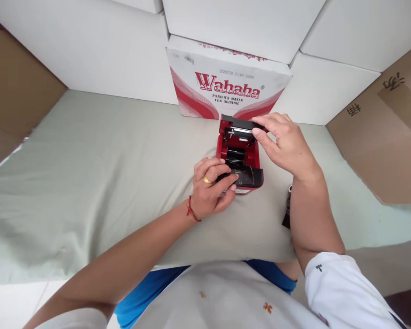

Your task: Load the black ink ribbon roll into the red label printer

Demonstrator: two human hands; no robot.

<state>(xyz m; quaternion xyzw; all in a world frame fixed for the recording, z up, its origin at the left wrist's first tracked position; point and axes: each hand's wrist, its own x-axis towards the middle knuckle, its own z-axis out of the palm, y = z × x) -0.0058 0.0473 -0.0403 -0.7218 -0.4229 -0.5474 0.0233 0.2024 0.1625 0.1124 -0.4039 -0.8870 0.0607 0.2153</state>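
A small red and black printer [257, 157] sits on the cloth with its lid raised toward the back. Inside the hinged lid [239, 123] a shiny metal rod shows, and a glossy black roll or lining lies in the red compartment below. My right hand [289, 146] pinches the lid's right edge between thumb and fingers. At the front left, my left hand [210, 187] grips the printer's body, its fingertips bent over the glossy black front panel [251, 176]. Those fingers hide the panel's left part. A small black object [287, 212] lies partly behind my right forearm.
Behind the printer stands a white and red Wahaha water carton [226, 87], against stacked white boxes [116, 50]. Brown cardboard boxes flank the surface at left [17, 87] and right [383, 128]. A wrinkled pale green cloth [71, 183] covers the surface up to its front edge.
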